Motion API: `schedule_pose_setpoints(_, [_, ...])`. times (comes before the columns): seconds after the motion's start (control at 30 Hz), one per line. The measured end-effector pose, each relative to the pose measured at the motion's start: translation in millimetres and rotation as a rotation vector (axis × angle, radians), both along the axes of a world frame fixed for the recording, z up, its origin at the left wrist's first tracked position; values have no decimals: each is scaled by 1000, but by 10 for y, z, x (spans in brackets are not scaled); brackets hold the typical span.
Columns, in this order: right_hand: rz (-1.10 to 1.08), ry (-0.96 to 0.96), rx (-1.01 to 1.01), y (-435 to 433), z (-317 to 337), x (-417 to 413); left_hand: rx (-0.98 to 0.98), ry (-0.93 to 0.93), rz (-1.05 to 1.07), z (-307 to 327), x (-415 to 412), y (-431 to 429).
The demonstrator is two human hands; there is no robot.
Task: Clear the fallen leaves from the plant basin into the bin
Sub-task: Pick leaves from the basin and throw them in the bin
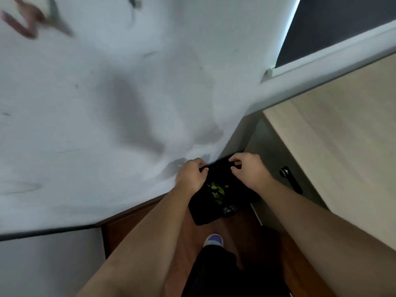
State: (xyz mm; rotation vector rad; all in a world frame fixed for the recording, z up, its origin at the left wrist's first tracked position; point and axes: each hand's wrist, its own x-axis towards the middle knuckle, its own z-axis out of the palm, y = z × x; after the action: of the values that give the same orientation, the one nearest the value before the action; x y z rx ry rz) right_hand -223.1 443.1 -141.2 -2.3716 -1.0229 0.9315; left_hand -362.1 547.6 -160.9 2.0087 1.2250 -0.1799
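Both hands reach down to the black bin on the floor, in the gap between the white bench on the left and the pale wooden cabinet on the right. The left hand is curled closed on the far left part of the bin's dark rim or liner, and the right hand pinches the far right part, fingers bent. Green leaves already lie inside, just nearer than the hands. The step looks like holding the mouth open or settling the liner. Done well, both grips stay level and pull gently apart, so the mouth stays wide and the leaves do not spill onto the wooden floor. The plant basin is not in view; the picture is blurred.
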Motion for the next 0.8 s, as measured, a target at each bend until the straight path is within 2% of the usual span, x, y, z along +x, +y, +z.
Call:
schedule_pose_setpoints(0.17, [-3, -161, 216, -300, 1046, 292, 204, -111, -74, 995, 401, -189])
schedule_pose_setpoints(0.37, [-274, -315, 356, -1661, 1994, 987, 387, -208, -359, 2003, 1313, -932])
schedule_pose_setpoints(0.6, [-690, -356, 255, -3861, 2030, 1299, 483, -230, -905, 2204, 2344, -2686])
schedule_pose_setpoints(0.8, [-835, -306, 60, -4955, 1640, 1063, 513, -133, -1341, 1886, 2718, -3785])
